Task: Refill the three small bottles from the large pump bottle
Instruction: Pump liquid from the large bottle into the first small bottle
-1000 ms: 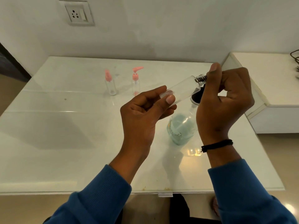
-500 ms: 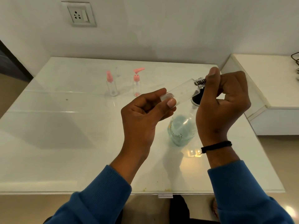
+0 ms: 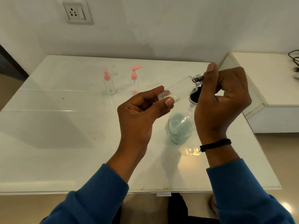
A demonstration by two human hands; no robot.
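My left hand (image 3: pixel 142 113) grips the base of a small clear bottle (image 3: pixel 179 89), held tilted above the table. My right hand (image 3: pixel 221 101) pinches its threaded neck, where any cap is hidden by my fingers. Below the two hands stands the large pump bottle (image 3: pixel 179 128) with pale blue liquid and a black collar, partly hidden behind my right hand. Two more small bottles stand upright at the back: one with a pink spray cap (image 3: pixel 109 83) and one with a pink pump top (image 3: pixel 135 81).
A white glossy table (image 3: pixel 64 126) carries everything. A lower white shelf (image 3: pixel 267 75) adjoins it on the right, with a black cable at its far end. A wall socket (image 3: pixel 76 12) sits above the table.
Both hands with the small bottle have dropped slightly lower in the view. The grip on base and neck is unchanged.
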